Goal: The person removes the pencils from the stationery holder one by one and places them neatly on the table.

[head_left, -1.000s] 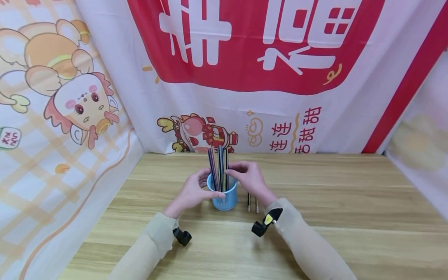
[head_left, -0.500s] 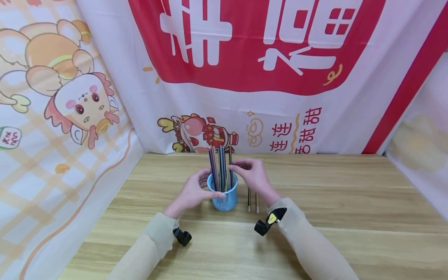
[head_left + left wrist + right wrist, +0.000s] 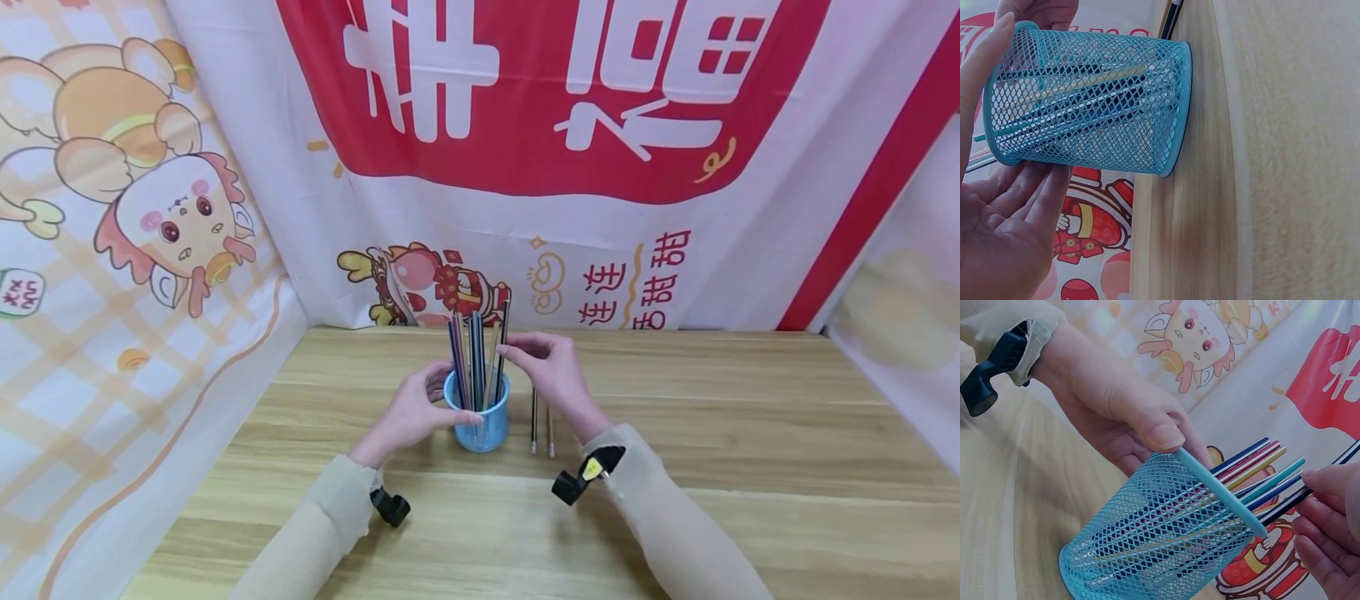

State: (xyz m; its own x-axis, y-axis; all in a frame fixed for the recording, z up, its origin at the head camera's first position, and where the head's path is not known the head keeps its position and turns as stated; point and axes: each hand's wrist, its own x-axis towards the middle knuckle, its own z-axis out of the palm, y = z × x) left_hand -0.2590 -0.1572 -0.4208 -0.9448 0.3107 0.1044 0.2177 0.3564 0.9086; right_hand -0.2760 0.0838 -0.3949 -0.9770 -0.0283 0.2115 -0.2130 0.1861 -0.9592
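Observation:
A light blue mesh pen cup (image 3: 482, 437) stands upright on the table. My left hand (image 3: 411, 412) holds it from the left, thumb on the near rim and fingers around the far side. Several pencils (image 3: 1254, 464) in dark blue, red, yellow and green lean inside, their ends above the rim. Between thumb and fingers, my right hand (image 3: 553, 375) pinches a black striped pencil (image 3: 506, 321) at the cup's right side. It reaches higher than the others, its lower part still within the cup. In the left wrist view, the mesh wall (image 3: 1091, 100) shows the pencils slanting inside.
To the right of the cup, a black pencil (image 3: 534, 429) and a light brown pencil (image 3: 551, 435) lie side by side on the wooden table (image 3: 720, 417), eraser ends toward me. A printed cloth (image 3: 450, 217) hangs along the back edge, another (image 3: 150, 333) at left.
My right hand has shifted up and to the right, raising the black pencil and bringing it toward the cup's right rim. My left hand and the cup have stayed in place.

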